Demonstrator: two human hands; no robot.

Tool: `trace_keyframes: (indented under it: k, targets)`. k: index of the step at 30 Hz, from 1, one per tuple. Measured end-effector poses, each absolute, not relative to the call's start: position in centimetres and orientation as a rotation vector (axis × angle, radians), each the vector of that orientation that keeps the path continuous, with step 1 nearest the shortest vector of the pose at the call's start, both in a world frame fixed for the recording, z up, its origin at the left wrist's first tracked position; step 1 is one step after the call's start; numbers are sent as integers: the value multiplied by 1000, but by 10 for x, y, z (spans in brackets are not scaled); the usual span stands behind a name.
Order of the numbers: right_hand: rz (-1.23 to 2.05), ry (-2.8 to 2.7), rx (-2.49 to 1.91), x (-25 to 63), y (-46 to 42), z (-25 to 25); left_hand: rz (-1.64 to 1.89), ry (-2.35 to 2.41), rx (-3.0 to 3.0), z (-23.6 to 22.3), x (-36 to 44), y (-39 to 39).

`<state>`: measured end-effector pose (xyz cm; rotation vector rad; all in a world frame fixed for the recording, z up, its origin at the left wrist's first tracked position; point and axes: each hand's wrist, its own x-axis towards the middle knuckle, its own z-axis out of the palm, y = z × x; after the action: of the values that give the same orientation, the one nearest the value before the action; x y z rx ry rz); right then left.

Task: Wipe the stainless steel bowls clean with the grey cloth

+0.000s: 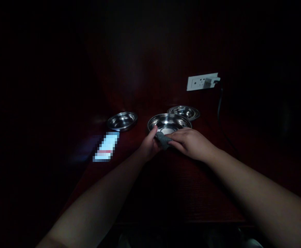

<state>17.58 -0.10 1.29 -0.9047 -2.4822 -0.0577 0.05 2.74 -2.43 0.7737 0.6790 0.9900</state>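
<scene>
A shiny steel bowl (169, 120) is in front of me, tipped a little so that its inside shows. My left hand (150, 144) grips its near left rim, the thumb over the edge and the other fingers hidden beneath. In my right hand (191, 143) a grey cloth (164, 140) is pinched between thumb and fingers. The cloth lies over the bowl's near rim, close to my left thumb. Behind the bowl to the right sits a second steel bowl (184, 111), partly covered by the first. Another steel bowl (123, 120) stands to the left.
A lit phone (106, 147), its screen blurred out, lies on the dark red table (176, 182) left of my hands. On the back wall is a white socket panel (198, 82) with a plug in it. A dark cable (219, 106) hangs down to the table.
</scene>
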Motion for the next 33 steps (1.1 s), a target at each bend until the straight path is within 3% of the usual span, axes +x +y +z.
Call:
trace_keyframes:
  k: [21,33]
  targets:
    - [174,-2485,-977,175,0,5,1120,697,832,-33,7,29]
    - [131,-2547,-1017,173,-1,8,1106,715,820,-30,7,27]
